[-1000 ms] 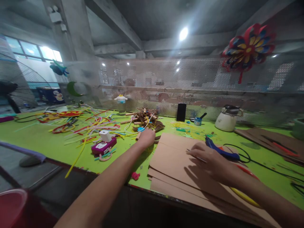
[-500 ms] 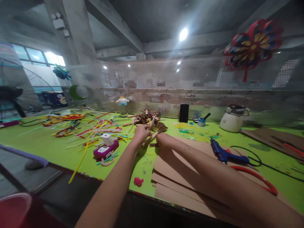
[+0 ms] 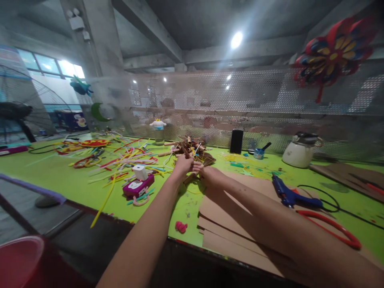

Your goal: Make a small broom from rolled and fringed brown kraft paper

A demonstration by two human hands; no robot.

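Observation:
Both my arms reach out over a bright green table [image 3: 60, 176] to a pile of brown rolled paper sticks [image 3: 192, 150]. My left hand [image 3: 181, 165] is curled round some brown sticks at the pile's near edge. My right hand [image 3: 206, 173] lies just to its right, fingers closed, touching the same sticks; what it holds I cannot make out. My right forearm rests on a stack of brown cardboard sheets [image 3: 240, 224].
A blue glue gun [image 3: 286, 194] with a black cord and a red hoop [image 3: 333, 226] lie right of the cardboard. Coloured strips [image 3: 120, 160], a purple box with a white block [image 3: 138, 184], a black speaker [image 3: 236, 141], a white kettle [image 3: 301, 150] and a mesh screen behind.
My right hand left the cardboard by the glue gun and moved left to join my left hand at the stick pile. My left hand closed on sticks and lifted them a little.

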